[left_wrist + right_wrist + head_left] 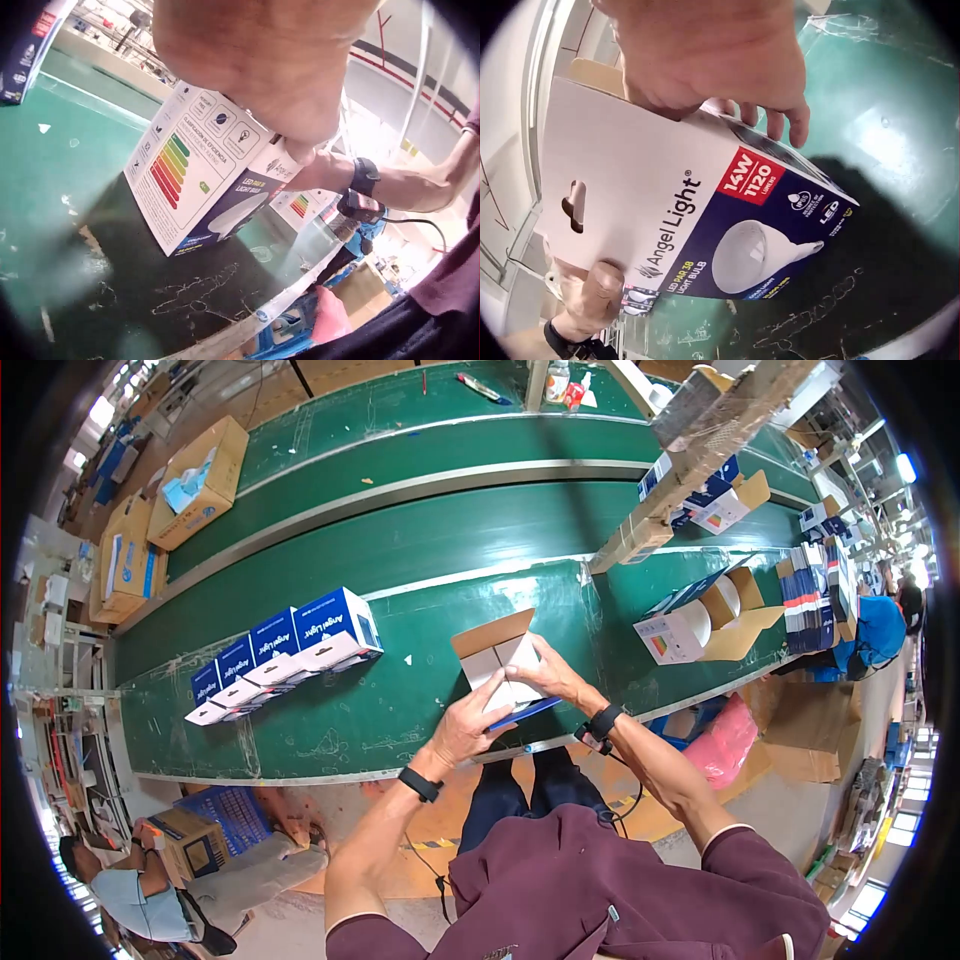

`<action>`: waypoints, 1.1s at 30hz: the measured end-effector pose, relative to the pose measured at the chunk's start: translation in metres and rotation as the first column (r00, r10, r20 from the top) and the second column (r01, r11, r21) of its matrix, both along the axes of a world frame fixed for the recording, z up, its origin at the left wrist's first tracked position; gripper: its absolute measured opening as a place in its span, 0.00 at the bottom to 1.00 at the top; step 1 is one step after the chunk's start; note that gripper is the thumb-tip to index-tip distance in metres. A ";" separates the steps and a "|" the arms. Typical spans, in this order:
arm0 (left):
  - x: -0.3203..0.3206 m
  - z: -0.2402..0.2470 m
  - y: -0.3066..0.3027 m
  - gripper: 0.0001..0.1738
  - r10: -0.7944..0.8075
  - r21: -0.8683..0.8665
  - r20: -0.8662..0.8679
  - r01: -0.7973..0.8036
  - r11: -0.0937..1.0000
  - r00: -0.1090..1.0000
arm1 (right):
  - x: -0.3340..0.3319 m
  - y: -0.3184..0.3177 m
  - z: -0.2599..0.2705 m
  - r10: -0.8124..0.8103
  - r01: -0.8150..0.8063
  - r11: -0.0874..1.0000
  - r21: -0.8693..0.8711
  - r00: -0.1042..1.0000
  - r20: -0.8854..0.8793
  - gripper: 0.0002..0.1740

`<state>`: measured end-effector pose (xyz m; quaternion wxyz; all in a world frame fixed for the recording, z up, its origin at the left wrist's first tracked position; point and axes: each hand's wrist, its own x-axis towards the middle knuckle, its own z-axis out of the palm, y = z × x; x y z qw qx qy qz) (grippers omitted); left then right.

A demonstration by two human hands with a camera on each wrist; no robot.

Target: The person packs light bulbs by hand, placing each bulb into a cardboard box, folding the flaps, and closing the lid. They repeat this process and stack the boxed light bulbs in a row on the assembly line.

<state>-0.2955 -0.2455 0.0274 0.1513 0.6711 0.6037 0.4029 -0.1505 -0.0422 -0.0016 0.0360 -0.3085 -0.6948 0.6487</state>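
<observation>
Both hands hold a light bulb box over the near side of the green table. Its brown inner flap stands up, and white flaps lie across the opening. My left hand grips the near left side, thumb on top. Across from it, my right hand holds the far right edge, fingers reaching over the top. In the right wrist view the blue and white printed face shows a bulb picture and a hang hole. The left wrist view shows the energy rating panel. The inside of the box is hidden.
A row of several blue and white bulb boxes stands left. To the right are an open carton with round white bulbs, a stack of flat boxes and a wooden post. Brown cartons sit far left.
</observation>
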 end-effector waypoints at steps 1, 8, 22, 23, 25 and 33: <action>-0.006 -0.001 0.001 0.31 -0.025 -0.034 -0.043 0.024 0.999 0.999 | -0.003 -0.002 0.000 -0.016 0.016 1.000 0.006 0.999 -0.039 0.57; -0.016 -0.005 0.006 0.47 -0.050 -0.128 -0.229 0.021 0.992 0.972 | 0.008 0.018 0.007 -0.173 0.172 0.985 -0.020 0.976 -0.131 0.29; -0.014 -0.001 0.004 0.44 0.053 -0.130 -0.093 -0.065 0.989 0.994 | -0.023 0.037 0.115 0.748 -0.691 0.431 0.581 0.633 0.197 0.41; -0.014 -0.004 0.003 0.43 0.039 -0.111 -0.176 -0.059 0.992 0.984 | -0.017 0.036 0.106 0.760 -0.655 0.425 0.625 0.633 0.146 0.38; -0.011 -0.009 -0.005 0.40 0.106 -0.139 -0.146 -0.126 0.982 0.984 | -0.012 0.037 0.079 0.786 -0.564 0.409 0.717 0.618 0.037 0.33; 0.051 -0.026 -0.028 0.40 0.539 -0.066 -0.025 -0.540 0.839 0.842 | 0.000 0.025 0.031 0.800 -0.478 0.507 0.717 0.569 -0.187 0.16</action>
